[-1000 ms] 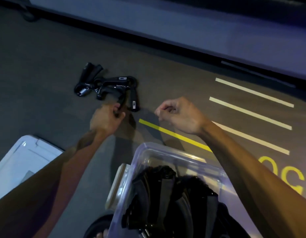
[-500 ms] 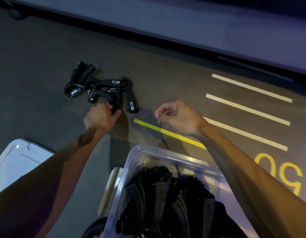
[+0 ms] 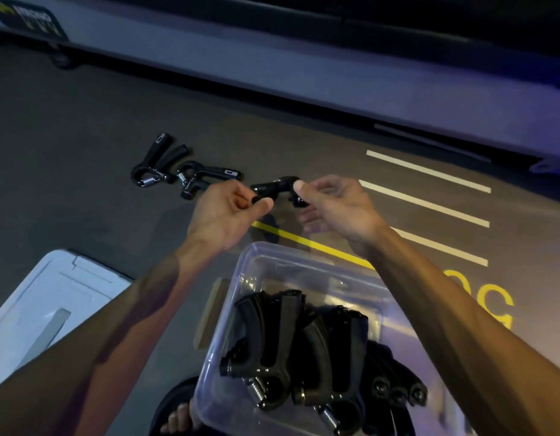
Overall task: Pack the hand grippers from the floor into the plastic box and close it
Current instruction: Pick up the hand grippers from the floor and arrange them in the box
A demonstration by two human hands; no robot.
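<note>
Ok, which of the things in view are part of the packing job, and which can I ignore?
Part of the job:
- black hand gripper held between the left hand and the right hand
- two black hand grippers on the floor
- clear plastic box with packed grippers
- white lid

Just lying about:
- white floor stripes
- yellow floor line

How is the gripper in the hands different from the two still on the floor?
The held gripper is lifted off the floor, pinched between the left hand and right hand; the two floor grippers lie flat, untouched, tangled together. Their springs show; the held one's is hidden. All are black.
</note>
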